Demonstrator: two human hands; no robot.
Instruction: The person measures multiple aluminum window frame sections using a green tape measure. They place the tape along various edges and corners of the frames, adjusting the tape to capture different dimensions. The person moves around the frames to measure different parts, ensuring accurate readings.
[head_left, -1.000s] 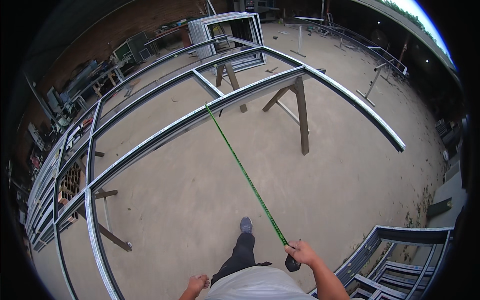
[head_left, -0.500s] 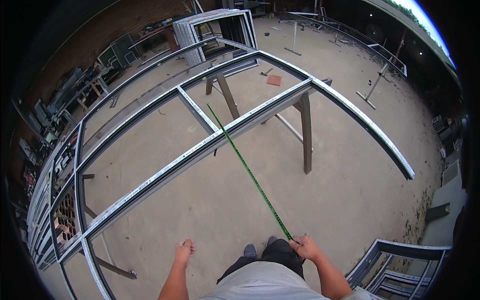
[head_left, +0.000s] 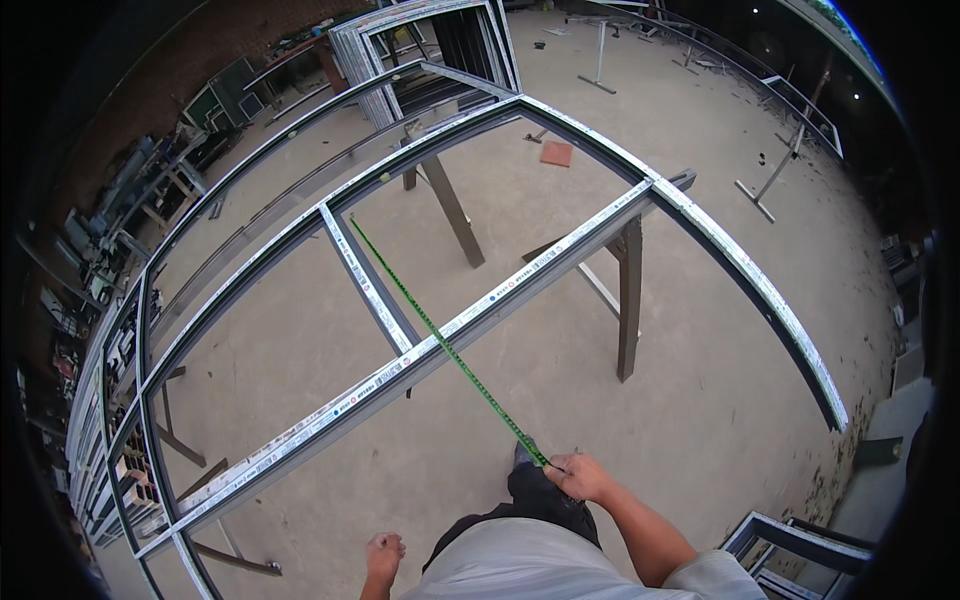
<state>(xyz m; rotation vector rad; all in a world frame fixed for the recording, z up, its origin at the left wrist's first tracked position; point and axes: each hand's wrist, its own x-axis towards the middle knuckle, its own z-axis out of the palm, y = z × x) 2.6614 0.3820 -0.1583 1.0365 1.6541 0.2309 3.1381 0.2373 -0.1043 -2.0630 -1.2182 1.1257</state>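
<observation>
My right hand is closed on the near end of a green tape measure, in front of my dark trousers. Its long blade stretches forward and left, crosses over the near bar of a large metal frame, and its tip hangs beside a short crossbar. Whether a case sits inside my fingers is hidden. My left hand hangs low at my left side, fingers curled in, with nothing visible in it and touching nothing. The frame's bars are white-faced with dark edges and printed film.
Brown trestle legs hold up the frame. Stacked window frames stand at the far side, and more frames lie at the lower right. A reddish square tile rests on the concrete floor. Metal stands are farther back.
I have stepped closer to the frame, one foot forward. The tape's tip has shifted left and farther along the short crossbar. My left hand has dropped lower.
</observation>
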